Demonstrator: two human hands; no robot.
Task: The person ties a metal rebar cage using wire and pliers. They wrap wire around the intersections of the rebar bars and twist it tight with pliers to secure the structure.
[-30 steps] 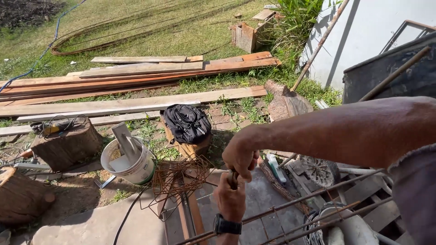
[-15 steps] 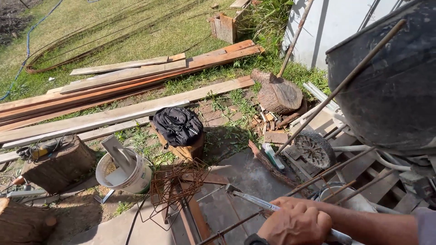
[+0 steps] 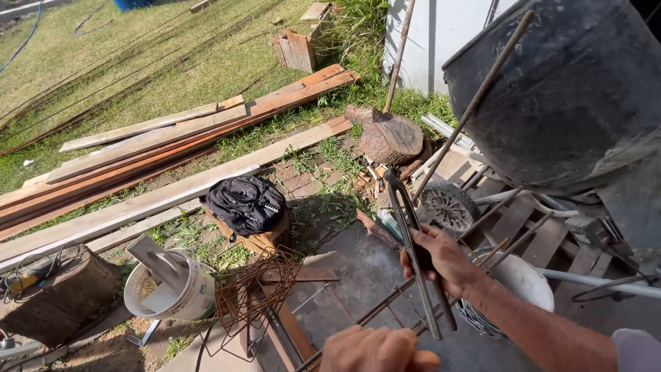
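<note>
Beside the large dark mixer drum [image 3: 571, 89], just below and to its left, a pair of long-handled steel pincers [image 3: 413, 241] is gripped by the right hand [image 3: 441, 260], whose fingers [image 3: 421, 256] are wrapped closed around both handles at about mid-length. The tool is held nearly upright, slightly tilted, with its dark head pointing away from the person towards the tree stump [image 3: 389, 138] that stands left of the drum. The handle ends reach down to a rusty rebar rod [image 3: 365, 322], which runs diagonally below the drum towards the lower edge of the view. That rod is met by the left hand [image 3: 375, 351], seen only in part at the bottom edge; its fingers are curled into a closed fist (what lies inside the fist cannot be told, though the rod runs right at it). A white bucket [image 3: 527, 282] is partly covered by the right forearm, under the drum. Further left of the drum, a stack of bent rusty stirrups [image 3: 251, 293] rests on the concrete slab [image 3: 358, 265], a black backpack [image 3: 244, 203] lies on a wooden block, and a second white bucket [image 3: 175, 289] holding a pale board is set beyond the stirrups. Long planks [image 3: 172, 148] are laid across the grass well apart from the drum.
</note>
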